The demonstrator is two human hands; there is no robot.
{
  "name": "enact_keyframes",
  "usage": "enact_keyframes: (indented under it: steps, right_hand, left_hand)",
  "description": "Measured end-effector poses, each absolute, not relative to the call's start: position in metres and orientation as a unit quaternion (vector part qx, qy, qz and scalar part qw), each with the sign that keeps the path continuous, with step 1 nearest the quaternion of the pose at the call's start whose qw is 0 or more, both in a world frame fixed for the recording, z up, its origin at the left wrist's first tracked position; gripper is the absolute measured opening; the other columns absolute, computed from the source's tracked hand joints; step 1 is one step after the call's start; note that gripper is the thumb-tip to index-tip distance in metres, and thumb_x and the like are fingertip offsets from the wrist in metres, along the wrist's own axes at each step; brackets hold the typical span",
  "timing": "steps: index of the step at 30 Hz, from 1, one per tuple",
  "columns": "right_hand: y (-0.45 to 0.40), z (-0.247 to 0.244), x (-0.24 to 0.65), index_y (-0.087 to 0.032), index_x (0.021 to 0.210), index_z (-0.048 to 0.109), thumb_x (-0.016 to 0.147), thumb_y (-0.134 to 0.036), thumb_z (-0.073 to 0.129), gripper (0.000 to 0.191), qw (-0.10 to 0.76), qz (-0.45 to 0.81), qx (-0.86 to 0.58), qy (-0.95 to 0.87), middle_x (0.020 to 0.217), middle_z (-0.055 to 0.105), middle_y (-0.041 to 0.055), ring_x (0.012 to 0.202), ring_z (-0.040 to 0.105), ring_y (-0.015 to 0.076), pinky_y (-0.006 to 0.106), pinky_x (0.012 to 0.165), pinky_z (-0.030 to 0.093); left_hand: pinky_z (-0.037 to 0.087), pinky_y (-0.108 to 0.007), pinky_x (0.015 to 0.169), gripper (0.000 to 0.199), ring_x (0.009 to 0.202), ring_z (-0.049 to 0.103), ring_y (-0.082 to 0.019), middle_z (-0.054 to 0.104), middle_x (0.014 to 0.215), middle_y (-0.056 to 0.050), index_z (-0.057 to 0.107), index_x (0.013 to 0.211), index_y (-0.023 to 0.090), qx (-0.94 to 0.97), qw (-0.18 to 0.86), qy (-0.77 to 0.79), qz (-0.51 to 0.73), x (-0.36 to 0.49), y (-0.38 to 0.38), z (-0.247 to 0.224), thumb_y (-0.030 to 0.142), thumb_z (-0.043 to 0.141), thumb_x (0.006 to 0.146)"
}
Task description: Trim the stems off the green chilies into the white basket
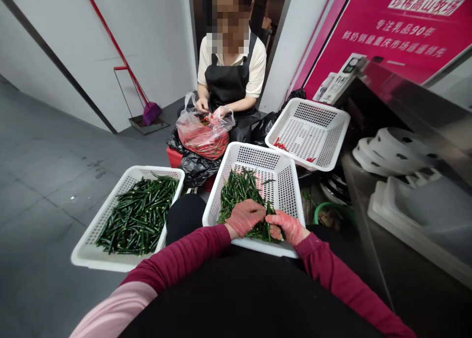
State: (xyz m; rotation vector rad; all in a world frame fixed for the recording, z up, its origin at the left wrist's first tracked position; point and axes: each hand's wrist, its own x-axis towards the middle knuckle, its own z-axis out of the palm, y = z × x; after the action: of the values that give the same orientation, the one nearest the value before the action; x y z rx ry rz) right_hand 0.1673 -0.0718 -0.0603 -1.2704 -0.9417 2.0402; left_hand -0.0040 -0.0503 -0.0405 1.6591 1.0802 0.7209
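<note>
Both my hands wear thin, clear reddish gloves and meet over a white perforated basket (297,200) on my lap. My right hand (287,226) is closed around green chili peppers (270,211), which stick up between its fingers and thumb. Close against it, my left hand (246,217) is pinched, its fingertips at the same peppers; just what lies between them is partly hidden. Below and left of the hands, a heap of thin green chili peppers (239,186) with stems fills the left part of the basket.
Left of my knee stands another white basket (86,244) full of green chilies. Opposite, a person (230,77) handles red chilies in a plastic bag (206,141). A white basket (308,131) with a few red chilies sits back right. A metal shelf (363,220) borders the right side.
</note>
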Motion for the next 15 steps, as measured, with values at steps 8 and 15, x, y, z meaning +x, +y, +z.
enact_keyframes:
  steps: [8, 15]
  right_hand:
    - [-0.081, -0.056, 0.162, -0.015, 0.076, 0.052, 0.065, -0.038, 0.062, 0.027, 0.286, 0.761, -0.448, -0.372, 0.037, 0.036, -0.0091, 0.029, 0.027, 0.0043, 0.017, 0.029, 0.020]
    - [-0.079, -0.050, 0.159, -0.015, 0.067, 0.052, 0.065, -0.037, 0.060, 0.024, 0.210, 0.695, -0.484, -0.489, 0.039, 0.041, -0.0074, 0.028, 0.031, 0.0047, 0.018, 0.028, 0.021]
  left_hand:
    - [0.039, -0.019, 0.055, 0.019, 0.055, 0.047, -0.007, 0.055, 0.063, 0.004, 0.058, 0.078, 0.016, 0.555, 0.540, 0.521, 0.359, 0.000, -0.052, -0.036, 0.030, 0.045, 0.075]
    - [0.027, -0.019, 0.040, 0.014, 0.041, 0.036, -0.006, 0.045, 0.050, 0.005, 0.051, 0.065, 0.016, 0.542, 0.659, 0.447, 0.268, -0.007, -0.046, -0.025, 0.030, 0.050, 0.067]
